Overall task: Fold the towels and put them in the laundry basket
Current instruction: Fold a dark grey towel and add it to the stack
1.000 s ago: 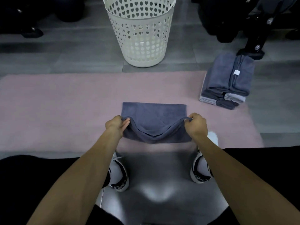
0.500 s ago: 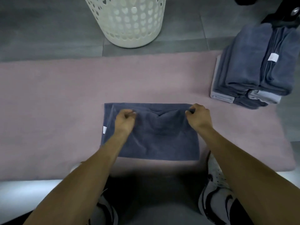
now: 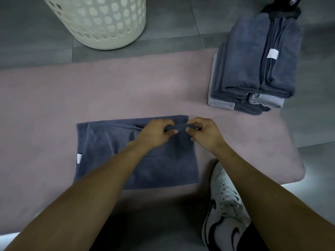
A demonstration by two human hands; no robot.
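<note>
i see the dark blue-grey terry towel flat on the pink mat, long axis running l-r. both hands pinch its far edge near the rt corner: left hand and right hand, close together. most cloth lies left of the grip. white perforated plastic laundry basket stands beyond, to the left; i judge the next fold goes leftward

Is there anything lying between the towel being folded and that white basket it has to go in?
Nothing visible. Both hands, left and right, pinch the far edge of the dark towel. Between it and the laundry basket lie only bare pink mat and grey floor. The stacked towels sit off to the right.
</note>
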